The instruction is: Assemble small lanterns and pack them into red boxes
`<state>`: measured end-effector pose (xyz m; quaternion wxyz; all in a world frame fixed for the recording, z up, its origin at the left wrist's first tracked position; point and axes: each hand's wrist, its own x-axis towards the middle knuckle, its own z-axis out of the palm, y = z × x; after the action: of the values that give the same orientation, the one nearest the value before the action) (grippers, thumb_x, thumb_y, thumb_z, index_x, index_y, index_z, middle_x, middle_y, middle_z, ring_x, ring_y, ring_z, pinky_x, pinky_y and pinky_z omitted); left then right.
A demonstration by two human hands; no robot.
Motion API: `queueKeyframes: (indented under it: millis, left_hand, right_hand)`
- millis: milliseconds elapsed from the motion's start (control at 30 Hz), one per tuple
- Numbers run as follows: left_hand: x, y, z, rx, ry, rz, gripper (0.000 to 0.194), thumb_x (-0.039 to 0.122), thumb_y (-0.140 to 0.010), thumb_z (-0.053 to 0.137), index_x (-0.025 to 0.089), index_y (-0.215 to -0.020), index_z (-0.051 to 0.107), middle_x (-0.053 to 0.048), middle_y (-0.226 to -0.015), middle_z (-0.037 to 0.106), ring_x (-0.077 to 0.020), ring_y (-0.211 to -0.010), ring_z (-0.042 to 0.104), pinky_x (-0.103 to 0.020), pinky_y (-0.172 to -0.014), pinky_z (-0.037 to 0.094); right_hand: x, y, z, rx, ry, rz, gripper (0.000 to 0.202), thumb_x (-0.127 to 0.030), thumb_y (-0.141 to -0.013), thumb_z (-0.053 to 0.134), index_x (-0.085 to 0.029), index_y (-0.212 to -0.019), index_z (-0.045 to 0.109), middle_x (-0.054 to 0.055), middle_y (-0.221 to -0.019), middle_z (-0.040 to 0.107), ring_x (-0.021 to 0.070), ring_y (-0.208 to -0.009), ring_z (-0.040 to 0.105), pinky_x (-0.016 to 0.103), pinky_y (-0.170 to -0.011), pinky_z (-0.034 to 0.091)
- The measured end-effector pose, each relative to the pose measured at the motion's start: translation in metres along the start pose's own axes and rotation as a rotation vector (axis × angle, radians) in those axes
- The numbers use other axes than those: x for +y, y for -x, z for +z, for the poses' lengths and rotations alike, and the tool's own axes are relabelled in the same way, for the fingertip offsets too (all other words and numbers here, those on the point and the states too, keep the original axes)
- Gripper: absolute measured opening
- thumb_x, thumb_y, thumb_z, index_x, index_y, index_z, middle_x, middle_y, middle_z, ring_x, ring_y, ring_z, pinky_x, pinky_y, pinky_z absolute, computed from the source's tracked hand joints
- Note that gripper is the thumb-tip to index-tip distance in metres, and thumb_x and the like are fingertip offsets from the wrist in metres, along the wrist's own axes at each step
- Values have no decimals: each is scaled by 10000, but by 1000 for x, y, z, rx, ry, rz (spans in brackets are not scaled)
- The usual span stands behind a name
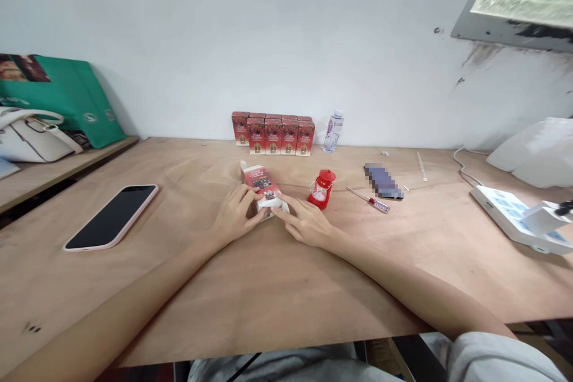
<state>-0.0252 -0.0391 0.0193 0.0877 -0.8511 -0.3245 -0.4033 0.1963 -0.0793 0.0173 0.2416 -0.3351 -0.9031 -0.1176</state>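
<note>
A red and white printed box [263, 182] lies on the wooden table with white flaps showing at both its far and near ends. My left hand [235, 212] grips its left side near the close end, fingers bent over the edge. At the near flap, my right hand [304, 221] has thumb and index finger pressed on the white cardboard from the right. Just right of the box stands a small red lantern [322, 190], upright and touched by neither hand.
Several red boxes [281, 136] stand by the wall beside a clear bottle [333, 132]. A screwdriver [373, 202] and dark phone [384, 181] lie right. A pink-edged phone [111, 218] lies left. A power strip [514, 215] sits far right; a white handbag [31, 140] far left.
</note>
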Motion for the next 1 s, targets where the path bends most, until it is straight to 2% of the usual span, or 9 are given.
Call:
queueKeyframes:
  millis: [167,467,767,1000]
  left_hand:
    - [0,-1,-2,-1,-83,14,147,314,-815,532,183,-881,523,-81,-926,609,-223,-891,604,-352,-743,466]
    - [-1,0,-1,-13,-96,-27,148,328,-810,538,195,-869,514,-62,-933,612,-223,-901,597,-349,-747,436]
    - [-1,0,1,-9,-94,-8,208,344,-796,569,188,-922,513,-82,-980,610,-228,-936,602,-360,-782,449]
    - [6,-2,-2,-11,-155,3,246,364,-785,574,193,-954,522,-94,-1040,626,-243,-946,606,-365,-770,437]
  right_hand:
    - [-1,-1,-1,-15,21,-16,348,-143,-839,454,-201,-1160,576,152,-1370,419,232,-1002,533,389,-793,488]
    - [-4,-3,-2,-32,31,-35,354,-130,-831,460,-188,-1167,556,138,-1397,406,261,-1148,458,429,-884,460]
    - [-3,-2,0,56,5,-40,345,-170,-868,402,-127,-1188,524,149,-1336,475,256,-1118,470,411,-894,471]
    - [-3,-3,-2,103,-60,-42,369,-186,-858,416,-83,-1207,477,176,-1296,486,262,-1125,456,424,-931,461]
